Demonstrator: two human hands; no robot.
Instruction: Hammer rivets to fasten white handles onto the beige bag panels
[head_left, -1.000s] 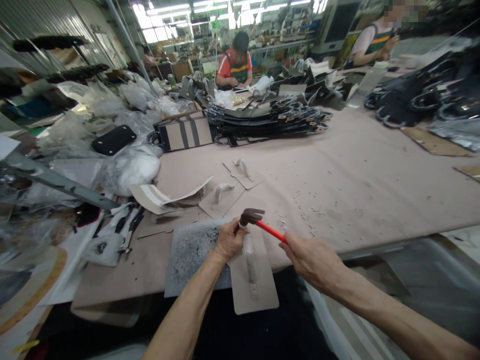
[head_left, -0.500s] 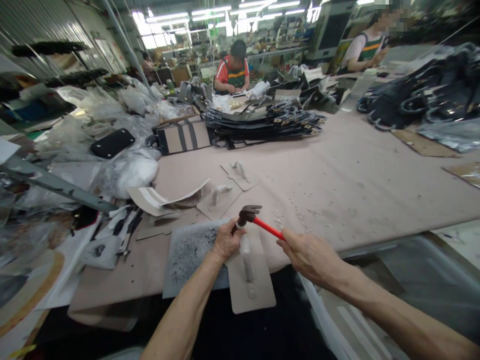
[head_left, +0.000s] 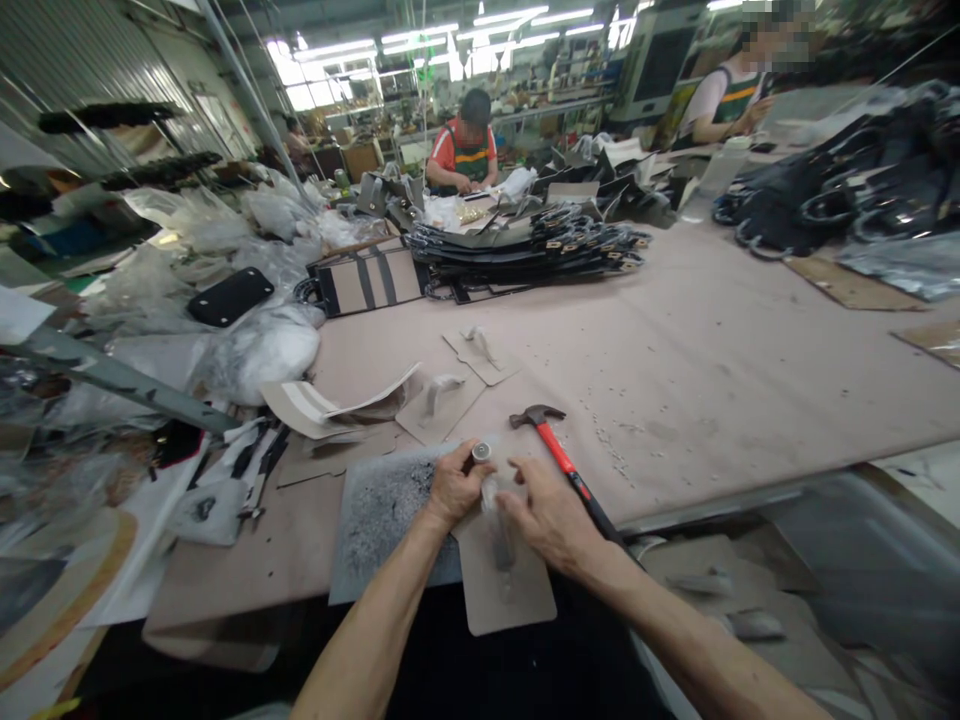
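Note:
My left hand (head_left: 454, 488) is closed around a round-headed metal setting punch (head_left: 481, 453), held upright over the far end of a grey-beige panel (head_left: 517, 608). The panel carries a plastic-wrapped handle (head_left: 499, 540) and juts over the near table edge. Just right of the punch, my right hand (head_left: 553, 515) is open, fingers apart above the handle; whether it touches the handle I cannot tell. A hammer (head_left: 556, 448) with a red and black grip lies on the table beside it. Under the work is a scuffed grey board (head_left: 379, 510).
More panels with handles (head_left: 442, 405) lie beyond the board, near a curved strip piece (head_left: 300, 410). Small bits (head_left: 611, 445) are scattered on the table (head_left: 712, 350). A stack of dark bag parts (head_left: 525, 245) sits farther back. Plastic bags (head_left: 262, 345) crowd the left. Co-workers (head_left: 461, 150) sit opposite.
My right hand has let go of the hammer, which now lies on the table, and has moved left toward the panel's handle. My left hand still holds the punch.

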